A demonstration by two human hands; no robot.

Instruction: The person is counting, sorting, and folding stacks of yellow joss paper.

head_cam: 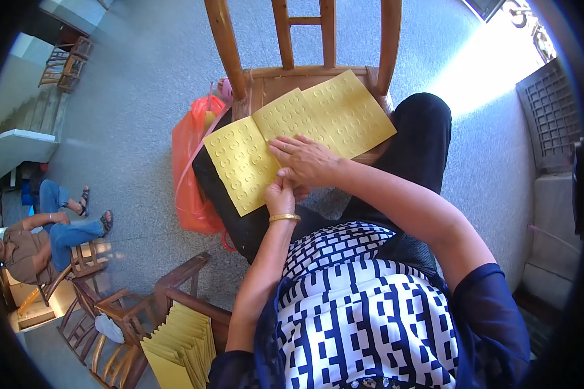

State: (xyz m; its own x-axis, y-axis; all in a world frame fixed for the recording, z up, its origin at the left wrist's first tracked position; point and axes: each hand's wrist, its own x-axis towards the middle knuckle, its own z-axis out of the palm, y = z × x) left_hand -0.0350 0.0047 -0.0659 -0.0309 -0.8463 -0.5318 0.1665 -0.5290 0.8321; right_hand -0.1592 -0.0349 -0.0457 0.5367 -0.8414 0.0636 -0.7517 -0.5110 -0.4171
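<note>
Three yellow paper sheets (pixel 239 163), embossed with rows of round marks, overlap in a fanned row over the seat of a wooden chair (pixel 267 82) and the person's lap. My left hand (pixel 280 194), with a gold bangle at the wrist, pinches the lower edge of the sheets near the seam between the left and middle ones. My right hand (pixel 307 160) lies flat on the middle sheet, palm down, its thumb close to the left thumb. The right hand partly hides the lower edge of the sheets.
A red plastic bag (pixel 190 170) stands on the floor at the left of the lap. A stack of folded yellow paper (pixel 180 345) rests on a wooden chair (pixel 175 287) at lower left. Farther left a person (pixel 34 243) sits among wooden chairs.
</note>
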